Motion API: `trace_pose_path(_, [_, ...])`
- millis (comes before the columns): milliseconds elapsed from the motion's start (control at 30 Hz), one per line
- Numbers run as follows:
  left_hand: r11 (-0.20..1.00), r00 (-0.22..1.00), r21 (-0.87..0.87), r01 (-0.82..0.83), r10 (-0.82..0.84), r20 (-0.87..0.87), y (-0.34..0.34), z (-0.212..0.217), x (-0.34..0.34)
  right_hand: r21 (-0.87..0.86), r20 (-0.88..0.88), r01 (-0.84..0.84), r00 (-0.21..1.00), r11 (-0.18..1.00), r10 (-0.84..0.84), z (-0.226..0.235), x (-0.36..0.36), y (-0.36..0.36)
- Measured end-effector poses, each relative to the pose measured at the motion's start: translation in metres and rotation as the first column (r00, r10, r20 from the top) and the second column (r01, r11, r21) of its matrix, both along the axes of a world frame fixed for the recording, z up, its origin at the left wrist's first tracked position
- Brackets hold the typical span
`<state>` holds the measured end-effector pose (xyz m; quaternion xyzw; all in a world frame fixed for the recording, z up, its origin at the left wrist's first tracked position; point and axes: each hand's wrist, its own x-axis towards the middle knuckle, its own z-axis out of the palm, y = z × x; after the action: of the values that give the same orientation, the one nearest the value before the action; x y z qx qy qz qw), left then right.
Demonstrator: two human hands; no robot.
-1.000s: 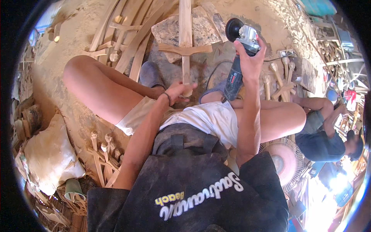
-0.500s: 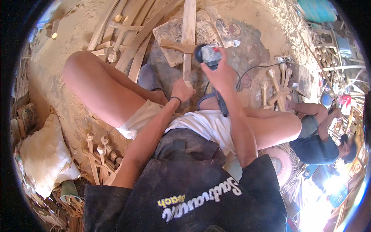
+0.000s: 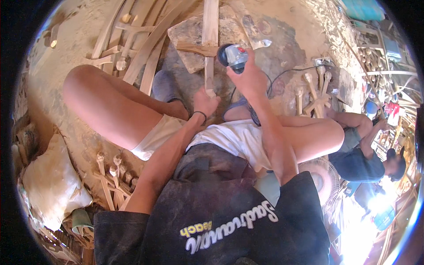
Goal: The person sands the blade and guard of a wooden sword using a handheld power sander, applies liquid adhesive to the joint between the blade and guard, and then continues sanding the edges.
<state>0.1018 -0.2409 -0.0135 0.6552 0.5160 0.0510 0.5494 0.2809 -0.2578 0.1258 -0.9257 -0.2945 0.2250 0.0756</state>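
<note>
I sit on the ground with my knees spread. A long wooden cross-shaped piece (image 3: 210, 35) lies on a flat stone (image 3: 190, 35) ahead of me. My left hand (image 3: 205, 102) grips the near end of that wood. My right hand (image 3: 249, 77) holds a grey and red angle grinder (image 3: 233, 56), its black disc against the wood near the crossbar. A dark cable (image 3: 282, 75) trails from the grinder to the right.
Curved wooden slats (image 3: 145, 39) lie at the upper left. Carved wooden pieces stand at the lower left (image 3: 110, 176) and to the right (image 3: 311, 95). A pale sack (image 3: 48, 181) sits left. Another person (image 3: 362, 154) sits to the right, beside a fan (image 3: 320, 176).
My right hand has brought the grinder from up on the right down and left onto the wood. My left hand stays on the wood's near end.
</note>
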Motion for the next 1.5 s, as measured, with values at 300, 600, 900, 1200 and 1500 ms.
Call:
trace_pose_path(300, [0.997,0.997,0.018,0.075,-0.075,-0.035,0.001,-0.006,0.002,0.093,0.052,0.088,0.994,0.992,-0.093,0.005,0.024,-0.014])
trace_pose_path(600, [0.997,1.0,-0.071,0.014,-0.015,-0.017,0.002,0.006,0.007,0.084,-0.012,-0.152,0.988,0.985,0.154,-0.008,-0.008,-0.002])
trace_pose_path(900, [0.999,0.999,-0.001,0.049,-0.049,-0.017,0.003,0.001,0.003,0.129,0.088,0.115,0.988,0.985,-0.127,-0.01,0.033,-0.024])
trace_pose_path(1200, [1.0,0.997,-0.002,-0.008,0.008,0.071,-0.003,0.004,0.008,0.112,-0.07,-0.142,0.986,0.983,0.151,-0.009,-0.019,0.015])
trace_pose_path(1500, [0.998,1.0,-0.06,0.003,-0.002,0.022,-0.003,-0.007,0.006,0.105,-0.006,0.052,0.999,0.993,-0.051,-0.003,0.04,-0.027])
